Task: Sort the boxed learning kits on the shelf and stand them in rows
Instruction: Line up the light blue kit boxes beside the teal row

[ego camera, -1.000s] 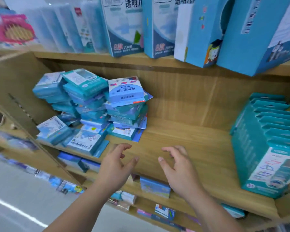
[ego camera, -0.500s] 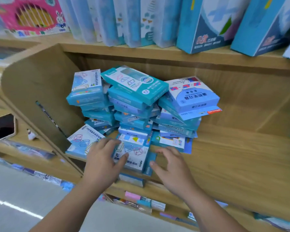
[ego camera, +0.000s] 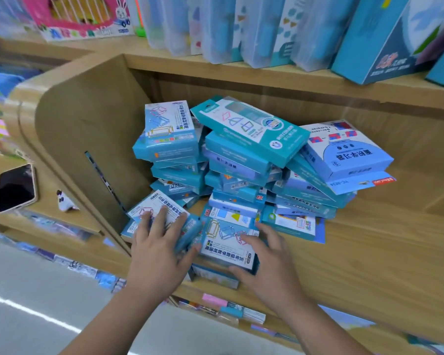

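My left hand point(ego camera: 157, 248) lies flat on a corner kit point(ego camera: 153, 204), my right hand point(ego camera: 269, 267) grips the front-edge kit point(ego camera: 222, 243) (pile point(ego camera: 241, 162) unsorted, no rows yet).

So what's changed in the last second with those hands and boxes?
Both hands came in from over the bare shelf board to the front of the pile. The left hand now lies flat on the tilted box; the right hand pinches the front box between thumb and fingers. The pile itself stayed put.
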A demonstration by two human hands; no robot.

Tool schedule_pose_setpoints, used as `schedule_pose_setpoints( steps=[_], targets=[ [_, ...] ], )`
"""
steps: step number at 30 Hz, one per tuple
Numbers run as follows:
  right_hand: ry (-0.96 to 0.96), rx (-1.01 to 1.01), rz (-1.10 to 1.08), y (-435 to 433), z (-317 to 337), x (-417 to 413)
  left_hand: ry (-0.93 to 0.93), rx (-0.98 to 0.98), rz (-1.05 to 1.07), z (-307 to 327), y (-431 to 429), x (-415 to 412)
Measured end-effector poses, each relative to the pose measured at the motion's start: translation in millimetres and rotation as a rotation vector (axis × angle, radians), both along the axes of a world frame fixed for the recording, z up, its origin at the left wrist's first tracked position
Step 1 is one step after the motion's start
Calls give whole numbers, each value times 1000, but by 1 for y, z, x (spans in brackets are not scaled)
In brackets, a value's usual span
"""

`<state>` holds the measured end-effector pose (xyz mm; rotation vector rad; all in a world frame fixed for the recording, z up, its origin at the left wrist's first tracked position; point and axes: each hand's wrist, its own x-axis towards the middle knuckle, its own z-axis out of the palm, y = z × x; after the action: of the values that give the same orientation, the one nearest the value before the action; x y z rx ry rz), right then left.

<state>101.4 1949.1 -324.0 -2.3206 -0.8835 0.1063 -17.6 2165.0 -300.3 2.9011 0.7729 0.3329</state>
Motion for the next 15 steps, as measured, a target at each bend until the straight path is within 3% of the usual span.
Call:
schedule_pose_setpoints(
  steps=[10,15],
  targets=[
    [-118,7,84,-25,-13,19,-149,-95,-105,-3,15,-11],
    [12,61,7,-52,-15,26,-146,-121,-146,-5,20,-19]
  ],
)
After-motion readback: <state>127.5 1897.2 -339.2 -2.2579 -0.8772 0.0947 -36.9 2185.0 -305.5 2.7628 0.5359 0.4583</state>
